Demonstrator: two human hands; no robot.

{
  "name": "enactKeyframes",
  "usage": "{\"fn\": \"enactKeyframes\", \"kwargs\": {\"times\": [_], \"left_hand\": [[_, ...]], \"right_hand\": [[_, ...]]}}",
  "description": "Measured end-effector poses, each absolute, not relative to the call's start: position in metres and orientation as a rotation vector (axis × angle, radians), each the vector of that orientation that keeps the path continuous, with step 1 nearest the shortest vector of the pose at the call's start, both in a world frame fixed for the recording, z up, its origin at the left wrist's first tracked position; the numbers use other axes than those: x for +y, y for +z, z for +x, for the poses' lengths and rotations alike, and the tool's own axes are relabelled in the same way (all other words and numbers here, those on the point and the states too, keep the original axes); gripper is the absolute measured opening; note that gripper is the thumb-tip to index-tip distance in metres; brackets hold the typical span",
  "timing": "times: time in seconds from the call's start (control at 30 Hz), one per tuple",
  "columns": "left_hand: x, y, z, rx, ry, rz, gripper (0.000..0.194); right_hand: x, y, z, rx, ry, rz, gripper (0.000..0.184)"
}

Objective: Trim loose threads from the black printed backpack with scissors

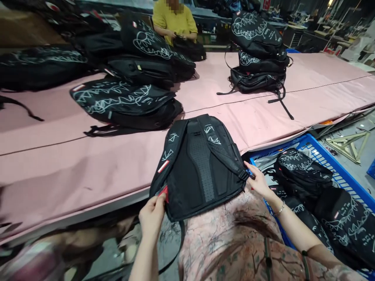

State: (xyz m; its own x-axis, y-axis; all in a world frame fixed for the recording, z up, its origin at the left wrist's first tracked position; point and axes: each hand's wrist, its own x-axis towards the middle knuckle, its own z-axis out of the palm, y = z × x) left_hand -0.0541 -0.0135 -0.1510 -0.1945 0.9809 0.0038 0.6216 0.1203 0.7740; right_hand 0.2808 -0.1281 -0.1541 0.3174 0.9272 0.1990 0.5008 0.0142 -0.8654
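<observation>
A black backpack [202, 168] lies back side up at the front edge of the pink table, its lower end toward my body. Its two shoulder straps carry white scribbled marks. My left hand [152, 214] pinches a red tab [164, 193] at the pack's lower left side. At the lower right, by the end of the right strap [228, 164], my right hand [258, 180] is closed on a small dark-and-blue object [250, 173], whose kind I cannot make out. A loose black strap [178, 249] hangs below the pack on the left.
Piled black backpacks [125, 101] lie at the left of the pink table [88, 168]. Another stack of backpacks [258, 54] stands farther back at the right. Beside me on the right, a blue crate [336, 168] holds several more. A person in yellow [175, 19] works across the table.
</observation>
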Motion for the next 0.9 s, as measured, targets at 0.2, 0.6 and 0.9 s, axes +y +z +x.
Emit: {"fn": "enactKeyframes", "kwargs": {"times": [0.2,0.6,0.9], "left_hand": [[-0.068,-0.133,-0.021,1.999,1.067,1.625,0.027],[-0.136,-0.146,0.06,1.106,0.769,2.193,0.026],[-0.132,-0.135,0.121,1.287,0.399,2.748,0.04]], "right_hand": [[-0.096,-0.149,0.262,-1.23,0.696,-1.531,0.048],[-0.064,-0.138,0.255,-0.531,1.089,-1.251,0.037],[-0.074,-0.163,0.295,-0.491,0.879,-1.411,0.035]]}}
